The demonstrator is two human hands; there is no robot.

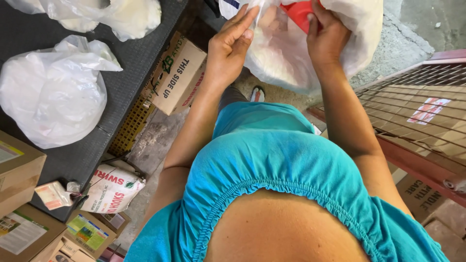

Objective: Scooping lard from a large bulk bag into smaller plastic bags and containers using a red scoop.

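- A dark worktop point(87, 150) is seen at the left, loaded with tied white plastic bags point(53, 92) and cardboard boxes point(19, 170).
- A rough grey concrete floor point(155, 140) is shown below, lit by daylight.
- A cardboard box point(177, 75) is wedged beside the worktop's edge.
- At the right, a red metal frame with wire mesh point(412, 111) is laid over flattened cardboard.

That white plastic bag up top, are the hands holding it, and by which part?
Yes. Both hands grip the white plastic bag at its open top: the left hand on one edge, the right hand on the other, beside a red thing inside.
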